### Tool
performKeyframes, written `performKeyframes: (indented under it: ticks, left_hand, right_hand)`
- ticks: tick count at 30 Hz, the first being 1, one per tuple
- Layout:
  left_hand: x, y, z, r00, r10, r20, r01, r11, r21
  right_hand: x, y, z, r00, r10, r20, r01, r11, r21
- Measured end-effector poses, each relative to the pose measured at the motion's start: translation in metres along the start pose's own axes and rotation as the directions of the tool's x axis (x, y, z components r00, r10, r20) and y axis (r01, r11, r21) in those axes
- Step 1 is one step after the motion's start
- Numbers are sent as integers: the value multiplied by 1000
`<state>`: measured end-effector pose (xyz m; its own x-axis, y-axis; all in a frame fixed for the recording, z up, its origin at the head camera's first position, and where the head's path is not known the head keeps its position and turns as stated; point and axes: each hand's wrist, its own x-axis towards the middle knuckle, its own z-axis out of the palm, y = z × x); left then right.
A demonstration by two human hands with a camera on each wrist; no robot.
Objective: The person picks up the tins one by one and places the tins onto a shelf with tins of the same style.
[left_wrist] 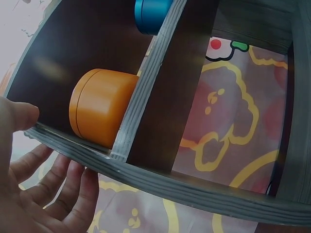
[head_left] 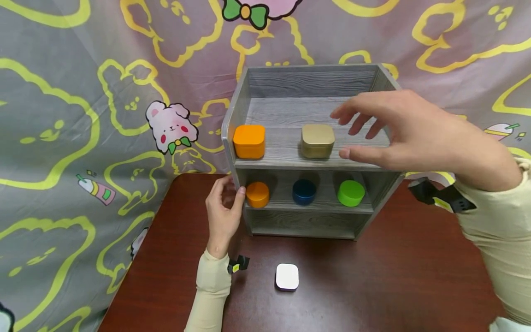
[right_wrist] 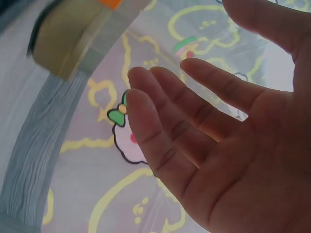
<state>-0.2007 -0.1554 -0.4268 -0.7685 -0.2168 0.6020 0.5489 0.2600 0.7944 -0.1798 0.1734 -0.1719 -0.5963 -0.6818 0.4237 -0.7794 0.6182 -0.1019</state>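
Note:
My left hand [head_left: 224,210] holds the left side panel of a grey wood-grain shelf [head_left: 303,163], thumb at the inner side and fingers outside, as the left wrist view shows. Just right of that thumb, an orange round tin [left_wrist: 104,107] sits on the middle level. My right hand [head_left: 398,129] hovers before the upper level at the right, fingers loosely bent and apart, holding nothing. Nearest to it is a gold square tin [head_left: 317,140], which its fingers do not touch. An orange square tin [head_left: 249,141] stands at the upper level's left end.
A blue round tin [head_left: 304,192] and a green round tin [head_left: 351,193] share the middle level. On the dark red-brown table [head_left: 394,276], a white-topped square tin [head_left: 287,277] lies in front of the shelf. Patterned cloth [head_left: 124,115] hangs behind and at the left.

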Motion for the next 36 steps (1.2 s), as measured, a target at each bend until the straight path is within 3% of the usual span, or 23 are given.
performKeyframes:
  ticks: [5, 18, 28, 36]
  left_hand:
    - [-1, 2, -1, 1000, -3, 1, 3, 1000, 3]
    - [0, 3, -1, 1000, -10, 4, 10, 1000, 1]
    - [0, 2, -1, 1000, -5, 5, 5, 1000, 16]
    - [0, 1, -1, 1000, -8, 5, 8, 1000, 22]
  right_hand:
    - [-11, -11, 11, 996, -71, -47, 74, 996, 50]
    - [-33, -24, 59, 985, -151, -84, 165, 965, 201]
    - [-55, -25, 108, 997, -70, 18, 63, 962, 267]
    - [-64, -29, 154, 991, -2, 137, -38, 956, 291]
